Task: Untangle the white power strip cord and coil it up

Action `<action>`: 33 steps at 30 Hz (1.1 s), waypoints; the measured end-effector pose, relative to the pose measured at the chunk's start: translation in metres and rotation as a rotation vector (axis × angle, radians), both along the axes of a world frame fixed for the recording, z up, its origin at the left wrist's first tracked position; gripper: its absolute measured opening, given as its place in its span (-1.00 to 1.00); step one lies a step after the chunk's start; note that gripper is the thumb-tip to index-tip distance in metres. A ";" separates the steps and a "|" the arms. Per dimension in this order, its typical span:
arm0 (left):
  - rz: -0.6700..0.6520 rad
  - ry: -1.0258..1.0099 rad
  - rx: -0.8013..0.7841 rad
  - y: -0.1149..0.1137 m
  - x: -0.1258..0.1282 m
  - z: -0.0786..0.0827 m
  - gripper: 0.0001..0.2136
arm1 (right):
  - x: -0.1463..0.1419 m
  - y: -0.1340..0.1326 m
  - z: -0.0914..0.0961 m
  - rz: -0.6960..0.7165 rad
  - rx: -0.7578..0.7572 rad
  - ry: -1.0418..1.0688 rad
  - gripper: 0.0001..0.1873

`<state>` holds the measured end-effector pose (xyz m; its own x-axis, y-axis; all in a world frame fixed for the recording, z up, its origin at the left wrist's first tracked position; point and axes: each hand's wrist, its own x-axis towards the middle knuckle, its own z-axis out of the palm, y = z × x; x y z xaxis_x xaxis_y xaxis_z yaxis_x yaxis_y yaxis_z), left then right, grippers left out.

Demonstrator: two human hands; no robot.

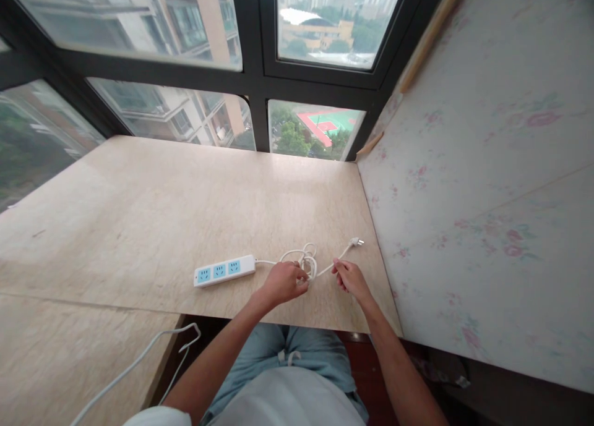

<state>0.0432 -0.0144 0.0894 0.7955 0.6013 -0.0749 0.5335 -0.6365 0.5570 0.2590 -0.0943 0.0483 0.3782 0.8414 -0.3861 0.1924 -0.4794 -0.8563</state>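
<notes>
A white power strip [224, 271] with three blue socket faces lies on the stone-look ledge. Its white cord [312, 266] runs right into a loose tangle of loops. My left hand [286, 281] is closed at the left side of the loops, its fingertips partly hidden against the cord. Farther right, my right hand [349, 276] pinches the cord between thumb and fingers, a short way from the plug. The plug [356, 242] points right, its metal pins bare, just beyond my right hand.
A ledge [208, 197] spreads below dark-framed windows [262, 80]. On the right rises a wall [487, 197] with floral paper. At the lower left, a white wire hanger [139, 355] or similar bent wire crosses the ledge's edge.
</notes>
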 end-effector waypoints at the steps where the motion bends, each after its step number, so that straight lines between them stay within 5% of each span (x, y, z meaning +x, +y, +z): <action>1: -0.010 0.009 0.017 -0.002 0.000 0.001 -0.80 | -0.006 -0.004 0.003 0.015 0.014 -0.014 -0.49; 10: 0.056 -0.116 -0.043 -0.005 0.004 -0.005 -0.84 | -0.061 -0.019 0.025 0.132 0.199 -0.233 -0.58; 28: 0.377 -0.544 -0.353 -0.003 0.000 -0.025 -0.86 | -0.070 0.005 0.037 -0.027 0.276 -0.111 -0.65; 33: 0.303 -0.486 -0.414 0.008 -0.002 -0.021 -0.89 | -0.070 0.008 0.030 -0.013 0.287 -0.079 -0.65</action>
<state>0.0407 -0.0068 0.0681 0.5989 0.8004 -0.0244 0.2830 -0.1831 0.9415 0.1893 -0.0866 0.0788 0.4093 0.9067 -0.1023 0.2590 -0.2229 -0.9398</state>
